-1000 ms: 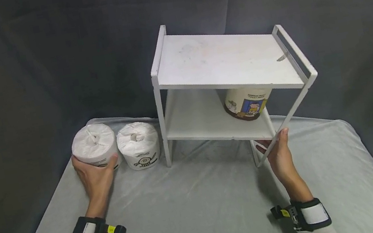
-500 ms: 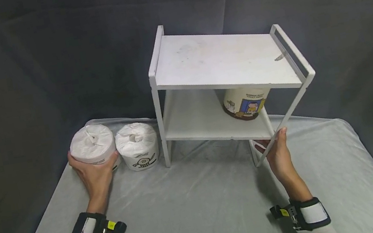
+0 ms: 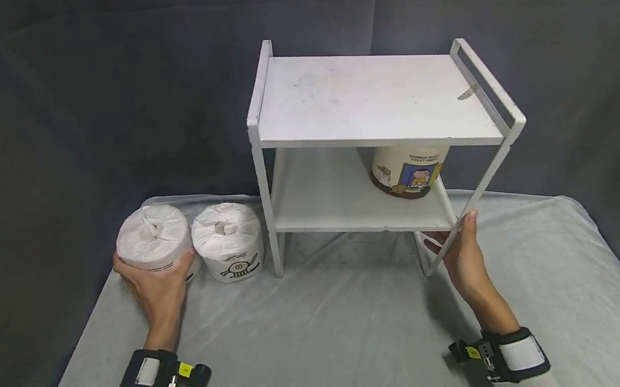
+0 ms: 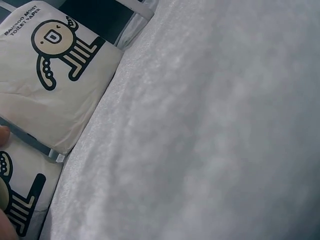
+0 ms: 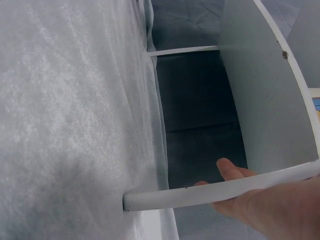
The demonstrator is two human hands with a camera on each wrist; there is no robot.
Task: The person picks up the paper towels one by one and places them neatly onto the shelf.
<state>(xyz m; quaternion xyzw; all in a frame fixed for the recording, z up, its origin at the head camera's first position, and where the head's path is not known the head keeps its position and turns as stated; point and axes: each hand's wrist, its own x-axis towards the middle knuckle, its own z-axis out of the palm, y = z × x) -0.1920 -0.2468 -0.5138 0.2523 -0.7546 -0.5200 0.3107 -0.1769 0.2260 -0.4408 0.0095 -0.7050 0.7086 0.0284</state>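
On the table's left side stands a wrapped toilet paper roll (image 3: 153, 235), and my left hand (image 3: 158, 295) grips its front and sides low down. A second wrapped toilet paper roll (image 3: 229, 239) with a printed cartoon stands close to its right; in the left wrist view the printed roll (image 4: 55, 85) sits beside the held roll (image 4: 30, 182). My right hand (image 3: 467, 262) holds the lower right leg (image 3: 479, 184) of a white two-tier shelf (image 3: 368, 100), its thumb in front and fingers behind. In the right wrist view the fingers (image 5: 229, 169) show past the leg.
A cream roll (image 3: 412, 170) with a coloured cartoon print stands on the lower tier (image 3: 323, 198), its top hidden by the upper board. Grey cloth covers the table (image 3: 338, 354). A dark curtain (image 3: 144, 98) hangs behind, just past the table's rear edge.
The left wrist has shifted very slightly up and right. Both hands keep their holds, and the rolls and shelf stay in place.
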